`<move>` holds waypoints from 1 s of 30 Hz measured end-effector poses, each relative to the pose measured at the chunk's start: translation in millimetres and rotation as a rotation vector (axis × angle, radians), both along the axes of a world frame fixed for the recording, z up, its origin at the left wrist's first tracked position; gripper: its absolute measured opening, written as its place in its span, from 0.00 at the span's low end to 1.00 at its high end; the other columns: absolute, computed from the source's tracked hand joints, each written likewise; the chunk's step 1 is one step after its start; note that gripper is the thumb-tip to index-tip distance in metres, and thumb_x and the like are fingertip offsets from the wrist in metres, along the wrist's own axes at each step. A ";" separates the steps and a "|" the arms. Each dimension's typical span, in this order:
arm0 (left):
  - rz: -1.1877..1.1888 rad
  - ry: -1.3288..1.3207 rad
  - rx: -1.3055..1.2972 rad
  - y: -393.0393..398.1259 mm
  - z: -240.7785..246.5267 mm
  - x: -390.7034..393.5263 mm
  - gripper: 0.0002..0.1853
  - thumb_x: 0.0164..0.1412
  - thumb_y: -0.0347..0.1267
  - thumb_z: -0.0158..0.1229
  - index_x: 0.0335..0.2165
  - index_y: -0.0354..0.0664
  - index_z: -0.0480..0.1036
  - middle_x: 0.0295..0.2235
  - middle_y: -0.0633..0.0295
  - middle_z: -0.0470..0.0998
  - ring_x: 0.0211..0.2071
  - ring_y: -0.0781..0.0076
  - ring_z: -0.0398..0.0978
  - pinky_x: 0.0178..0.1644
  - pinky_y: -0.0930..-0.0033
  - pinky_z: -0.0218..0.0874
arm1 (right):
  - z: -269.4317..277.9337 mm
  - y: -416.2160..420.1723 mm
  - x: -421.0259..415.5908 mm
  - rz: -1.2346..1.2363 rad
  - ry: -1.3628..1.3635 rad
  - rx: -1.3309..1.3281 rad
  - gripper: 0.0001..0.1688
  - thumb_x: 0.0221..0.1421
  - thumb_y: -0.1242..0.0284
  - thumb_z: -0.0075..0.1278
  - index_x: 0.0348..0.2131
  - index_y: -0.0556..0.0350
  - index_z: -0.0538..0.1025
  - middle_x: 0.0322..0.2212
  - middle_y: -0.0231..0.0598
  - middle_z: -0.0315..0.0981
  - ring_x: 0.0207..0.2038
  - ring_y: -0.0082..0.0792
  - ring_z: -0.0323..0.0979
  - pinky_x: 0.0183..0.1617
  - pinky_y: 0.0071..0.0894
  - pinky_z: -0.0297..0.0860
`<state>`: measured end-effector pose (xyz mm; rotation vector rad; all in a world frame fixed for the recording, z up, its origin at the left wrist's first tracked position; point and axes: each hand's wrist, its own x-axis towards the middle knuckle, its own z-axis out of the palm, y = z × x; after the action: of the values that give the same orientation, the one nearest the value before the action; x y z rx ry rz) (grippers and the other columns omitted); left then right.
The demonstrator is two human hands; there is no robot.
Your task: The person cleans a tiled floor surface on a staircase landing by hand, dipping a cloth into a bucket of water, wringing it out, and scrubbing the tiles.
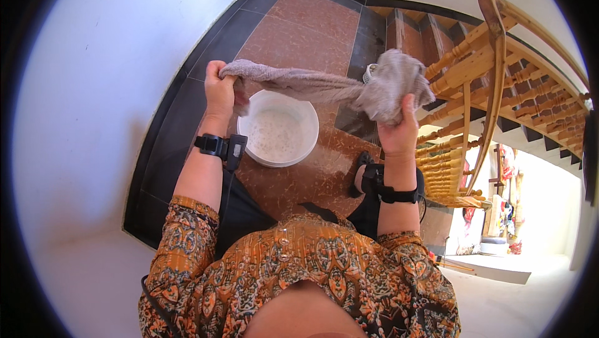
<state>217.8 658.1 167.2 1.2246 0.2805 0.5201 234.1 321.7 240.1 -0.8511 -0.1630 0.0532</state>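
Observation:
A greyish wet-looking cloth [299,83] stretches between my two hands, above the floor. My left hand [220,90] grips one end, with a short piece hanging below the fingers. At the other end, my right hand [400,125] holds a bunched, slightly blurred part of the cloth, thumb upward. A white plastic bucket [279,158] stands on the floor below the cloth, nearer to my left hand; cloudy, foamy water [278,127] is inside it. Behind the bunched cloth, a white perforated object [368,73] is mostly hidden.
Red and dark floor tiles [311,24] run up to a white wall [93,80] on the left. Stairs [412,38] rise at the back right, beside a wooden banister [496,57] with turned balusters. My shoe [362,160] rests right of the bucket. A bright lower area shows through the railing.

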 end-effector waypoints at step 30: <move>-0.688 -0.170 -0.293 -63.4 25.2 -33.2 0.14 0.55 0.30 0.55 0.41 0.34 0.71 0.37 0.61 0.76 0.35 0.75 0.73 0.42 0.72 0.64 | -69.9 4.1 1.0 0.307 0.223 -0.279 0.22 0.59 0.57 0.45 0.49 0.46 0.67 0.40 0.30 0.71 0.38 0.28 0.70 0.32 0.30 0.67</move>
<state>184.6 594.6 192.4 0.9079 -0.2067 -0.0198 235.1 325.8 170.3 -1.0850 -0.0752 0.4657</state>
